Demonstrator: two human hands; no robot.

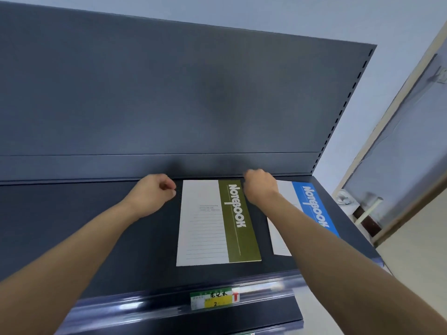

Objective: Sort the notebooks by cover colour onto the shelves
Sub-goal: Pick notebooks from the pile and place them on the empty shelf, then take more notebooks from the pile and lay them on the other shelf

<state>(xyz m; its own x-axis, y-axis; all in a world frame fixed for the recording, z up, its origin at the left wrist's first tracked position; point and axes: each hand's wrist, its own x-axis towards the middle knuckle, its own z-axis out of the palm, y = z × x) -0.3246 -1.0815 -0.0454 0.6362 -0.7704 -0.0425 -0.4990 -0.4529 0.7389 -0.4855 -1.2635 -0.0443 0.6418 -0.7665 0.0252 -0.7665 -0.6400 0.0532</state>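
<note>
We see two bare forearms reaching away from us to the back of a dark shelf. The left hand [154, 192] is curled into a loose fist with the thumb against the fingers, and it seems to hold nothing. The right hand [260, 187] shows only its back; its fingers bend down out of sight, so we cannot tell whether they grip anything.

Between the hands lies the green notebook [217, 223], flat, cover up: a white panel on the left, an olive band on the right. Its long axis runs from the shelf front straight toward the back panel [169, 93], and its far edge sits close to that panel. The right hand is nearer, at the far right corner and perhaps touching it. The left hand is just beside the far left corner, apart from it.

Further right, partly under the right forearm, lies the blue notebook [312, 209], angled slightly, near the green one without touching it.

The shelf [84, 226] left of the green notebook is bare. A price label [214, 299] sits on the front rail. Nothing stands between hands and notebook.
</note>
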